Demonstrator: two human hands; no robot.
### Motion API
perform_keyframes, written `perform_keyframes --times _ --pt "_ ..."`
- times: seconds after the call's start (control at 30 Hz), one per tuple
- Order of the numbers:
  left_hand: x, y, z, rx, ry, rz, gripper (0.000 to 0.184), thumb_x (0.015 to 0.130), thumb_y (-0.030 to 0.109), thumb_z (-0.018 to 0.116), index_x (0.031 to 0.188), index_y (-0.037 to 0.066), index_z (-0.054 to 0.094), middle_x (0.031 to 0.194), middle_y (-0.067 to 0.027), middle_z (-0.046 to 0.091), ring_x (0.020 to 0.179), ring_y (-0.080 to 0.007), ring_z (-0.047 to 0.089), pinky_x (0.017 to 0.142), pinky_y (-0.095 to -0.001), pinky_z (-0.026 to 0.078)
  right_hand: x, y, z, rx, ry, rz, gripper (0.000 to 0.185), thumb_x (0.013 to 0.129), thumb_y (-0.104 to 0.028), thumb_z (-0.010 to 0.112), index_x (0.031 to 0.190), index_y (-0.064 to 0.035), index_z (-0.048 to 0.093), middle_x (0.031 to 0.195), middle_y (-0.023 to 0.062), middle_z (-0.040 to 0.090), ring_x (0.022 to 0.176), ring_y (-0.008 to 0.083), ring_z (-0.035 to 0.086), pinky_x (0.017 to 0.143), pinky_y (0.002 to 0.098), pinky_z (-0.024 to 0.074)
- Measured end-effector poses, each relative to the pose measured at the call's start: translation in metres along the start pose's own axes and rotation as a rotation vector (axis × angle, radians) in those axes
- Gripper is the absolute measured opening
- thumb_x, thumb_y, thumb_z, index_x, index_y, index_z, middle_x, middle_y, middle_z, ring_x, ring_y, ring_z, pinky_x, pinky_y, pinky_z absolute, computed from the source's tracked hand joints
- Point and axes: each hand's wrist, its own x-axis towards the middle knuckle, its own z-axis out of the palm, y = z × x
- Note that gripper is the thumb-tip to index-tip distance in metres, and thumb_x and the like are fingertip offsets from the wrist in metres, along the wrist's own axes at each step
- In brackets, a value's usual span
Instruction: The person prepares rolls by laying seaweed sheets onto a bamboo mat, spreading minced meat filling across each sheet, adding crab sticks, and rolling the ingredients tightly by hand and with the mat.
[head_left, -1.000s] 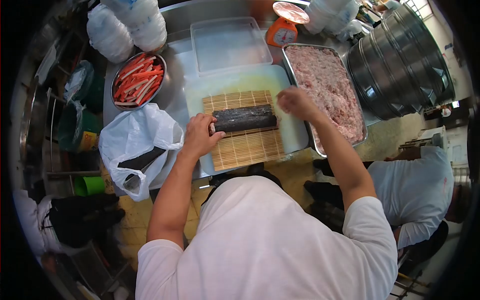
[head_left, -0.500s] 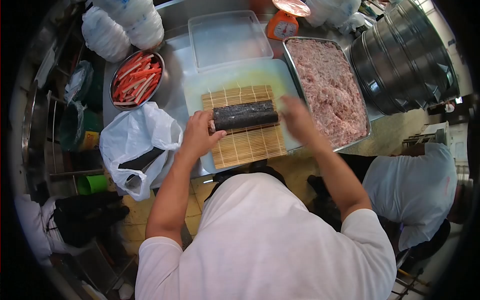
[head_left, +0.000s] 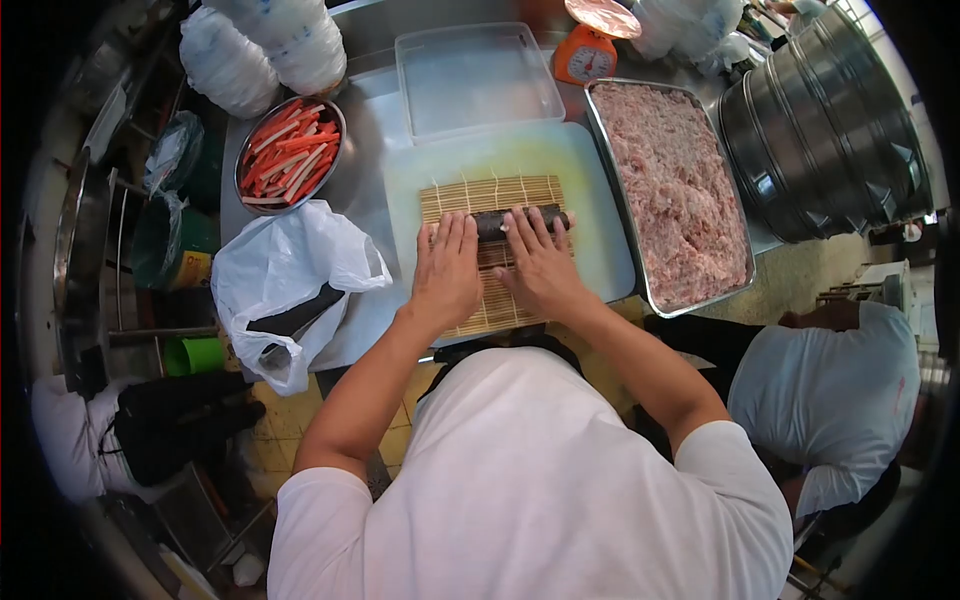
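Observation:
A dark seaweed-wrapped roll [head_left: 490, 226] lies across a bamboo mat [head_left: 500, 306] on the pale cutting board [head_left: 405, 190]. My left hand [head_left: 449, 268] rests flat on the roll's left part, its fingers pointing away from me. On the right part lies my right hand [head_left: 540, 262], fingers spread over the roll and thumb toward the other hand. Dark seaweed shows between the hands and at the right end. Both palms cover part of the mat.
A tray of minced meat [head_left: 675, 190] stands right, near stacked metal steamers [head_left: 825, 125]. Behind are a plastic lid [head_left: 478, 80] and an orange scale [head_left: 586, 56]. Left are a bowl of red-white sticks [head_left: 292, 155] and a plastic bag [head_left: 300, 260]. A person [head_left: 825, 375] is at right.
My right hand has come from beside the roll's right end onto its top. My left hand has moved from the left end to lie over the roll. The roll looks thinner.

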Motion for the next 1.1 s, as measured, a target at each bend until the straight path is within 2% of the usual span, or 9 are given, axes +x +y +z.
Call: perform_keyframes --times 0.27,0.63,0.73,0.8,0.83,0.9,0.97,1.03,1.1 --pt "0.010 -0.015 0.001 0.028 -0.056 -0.035 0.073 0.083 0.011 0.061 0.149 -0.008 0.036 0.155 -0.0253 0.040 0.149 -0.0383 0.032 0.123 -0.0588 0.016 0.009 0.004 -0.010 -0.021 -0.190 0.056 0.080 0.097 -0.042 0.060 0.156 0.0032 0.029 0.164 0.0218 0.028 0.154 0.0390 0.022 0.123 0.0591 0.0142" --pt "0.019 -0.026 0.005 0.039 -0.065 0.000 0.073 0.079 0.003 0.062 0.148 -0.004 0.038 0.153 -0.0231 0.043 0.147 -0.0357 0.036 0.122 -0.0578 0.019 0.001 0.003 -0.001 0.023 -0.110 0.014 0.078 0.091 -0.028 0.064 0.153 0.0072 0.031 0.161 0.0253 0.031 0.150 0.0437 0.027 0.120 0.0635 0.0192" --pt "0.052 -0.042 -0.008 0.005 -0.100 -0.035 0.070 0.079 0.003 0.065 0.145 -0.001 0.043 0.146 -0.0212 0.052 0.140 -0.0356 0.046 0.120 -0.0534 0.026 0.044 0.023 0.008 -0.054 0.027 -0.009 0.070 0.090 -0.023 0.065 0.149 0.0050 0.040 0.152 0.0241 0.045 0.145 0.0420 0.037 0.119 0.0642 0.0207" --pt "0.065 -0.046 -0.028 -0.031 -0.193 -0.060 0.070 0.078 0.005 0.067 0.144 0.001 0.046 0.141 -0.0203 0.056 0.135 -0.0359 0.051 0.118 -0.0508 0.031 0.060 0.032 0.004 0.033 -0.094 0.022 0.054 0.087 -0.016 0.066 0.137 0.0016 0.054 0.134 0.0205 0.060 0.133 0.0372 0.051 0.114 0.0594 0.0312" --pt "0.069 -0.043 -0.047 -0.216 -0.251 -0.119 0.069 0.079 0.006 0.070 0.143 0.002 0.048 0.137 -0.0184 0.059 0.132 -0.0333 0.054 0.115 -0.0469 0.037 0.062 0.036 -0.002 0.032 -0.090 0.025 0.054 0.087 -0.016 0.066 0.137 0.0016 0.054 0.134 0.0205 0.060 0.133 0.0372 0.051 0.114 0.0594 0.0312" --pt "0.066 -0.049 -0.061 -0.402 -0.308 -0.179 0.068 0.079 0.007 0.074 0.142 0.003 0.049 0.133 -0.0165 0.062 0.128 -0.0307 0.058 0.112 -0.0430 0.042 0.063 0.041 -0.018 0.285 -0.014 -0.025 0.039 0.085 -0.010 0.068 0.122 -0.0005 0.064 0.112 0.0158 0.069 0.113 0.0321 0.063 0.104 0.0484 0.0449" --pt "0.050 -0.058 -0.066 -1.153 0.029 -0.088 0.069 0.080 0.012 0.083 0.140 0.003 0.051 0.119 -0.0107 0.065 0.121 -0.0229 0.060 0.096 -0.0376 0.051 0.059 0.031 -0.058 0.530 -0.139 0.044 0.039 0.085 -0.011 0.070 0.121 -0.0001 0.065 0.107 0.0149 0.070 0.107 0.0314 0.065 0.098 0.0439 0.0480" --pt "0.039 -0.034 -0.054 -1.365 0.091 -0.106 0.071 0.079 0.012 0.085 0.140 0.003 0.050 0.119 -0.0093 0.064 0.118 -0.0202 0.061 0.097 -0.0354 0.051 0.051 0.021 -0.067 0.772 -0.259 0.114 0.038 0.085 -0.012 0.073 0.120 0.0003 0.066 0.102 0.0141 0.071 0.101 0.0308 0.067 0.092 0.0395 0.0511" --pt "0.039 -0.019 -0.027 -1.597 0.191 -0.098 0.061 0.079 0.008 0.085 0.133 0.004 0.057 0.117 -0.0082 0.064 0.113 -0.0178 0.063 0.099 -0.0333 0.051 0.049 0.010 -0.057 1.244 -0.420 0.120 0.039 0.089 -0.016 0.076 0.123 0.0016 0.066 0.106 0.0106 0.074 0.098 0.0147 0.064 0.090 0.0340 0.0517"
